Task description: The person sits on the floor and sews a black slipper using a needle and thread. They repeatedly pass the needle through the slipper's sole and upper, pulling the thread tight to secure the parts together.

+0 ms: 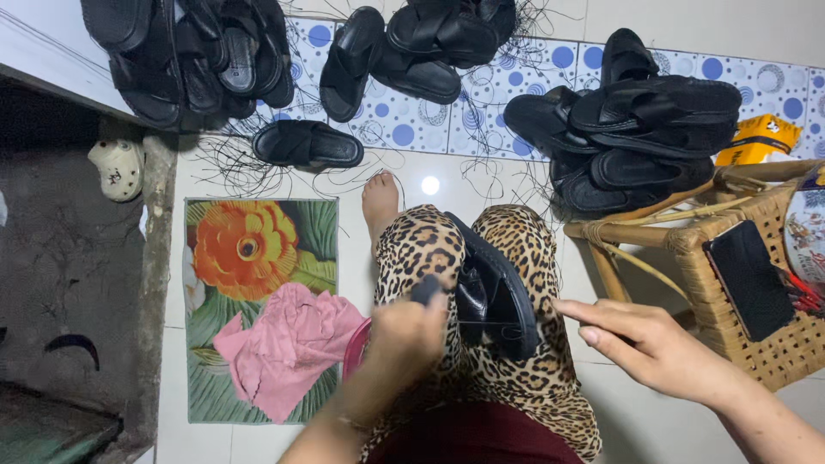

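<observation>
Centre frame, a black sandal [497,296] rests on the lap, likely light and bendy; left hand [411,331] clenched on a dark tool handle [426,289]; right hand [640,339] pinches a taut thread [516,324]; the stiff sole edge looks best to hold.

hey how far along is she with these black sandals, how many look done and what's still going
Several black sandals lie in piles on the floor, seemingly handled; which are finished is unclear. In hand: one black sandal rests on the lap, the left hand at it with a dark tool, the right hand pulling a thin thread. What is left cannot be told.
</observation>
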